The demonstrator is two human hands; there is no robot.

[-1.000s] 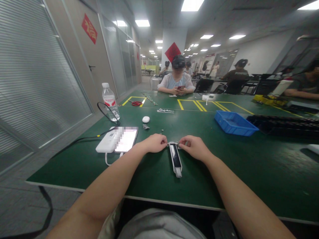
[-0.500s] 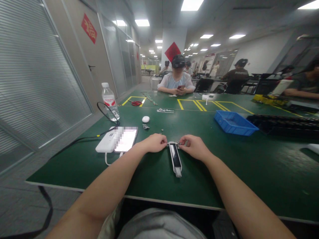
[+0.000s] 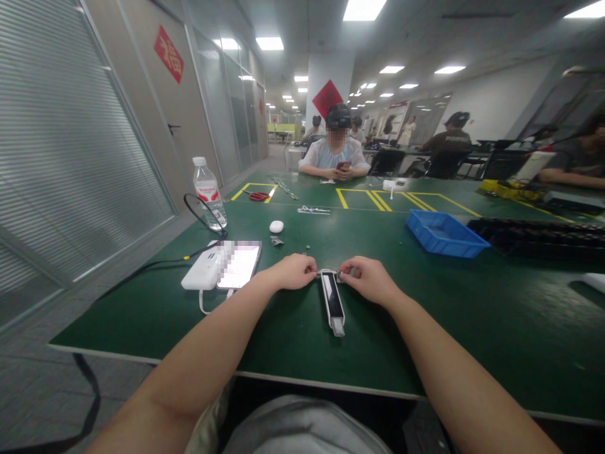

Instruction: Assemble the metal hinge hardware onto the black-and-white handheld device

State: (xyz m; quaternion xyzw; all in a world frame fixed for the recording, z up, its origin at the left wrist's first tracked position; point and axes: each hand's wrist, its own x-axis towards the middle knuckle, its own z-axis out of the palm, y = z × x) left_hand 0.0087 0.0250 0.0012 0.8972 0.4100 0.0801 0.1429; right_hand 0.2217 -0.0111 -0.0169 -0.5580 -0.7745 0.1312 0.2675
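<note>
A long narrow device (image 3: 333, 296) with a white frame, a glossy dark face and a grey tip lies flat on the green table, its tip toward me. My left hand (image 3: 297, 271) is closed in a pinch at the left of its far end. On the other side, my right hand (image 3: 366, 276) pinches close to the far right corner, its fingers curled. A thin metal-looking piece (image 3: 328, 272) runs across that far end between my fingertips; its ends are hidden by the fingers and too small to make out clearly.
To the left are a white power bank (image 3: 199, 270), a phone (image 3: 240, 265) and a water bottle (image 3: 209, 194). A white rounded case (image 3: 276, 226) and a small grey piece (image 3: 276, 241) lie ahead. A blue tray (image 3: 444, 234) stands right; a person (image 3: 334, 157) sits opposite.
Both hands and the device keep nearly the same place. Only a very slight shift of the right fingers shows.
</note>
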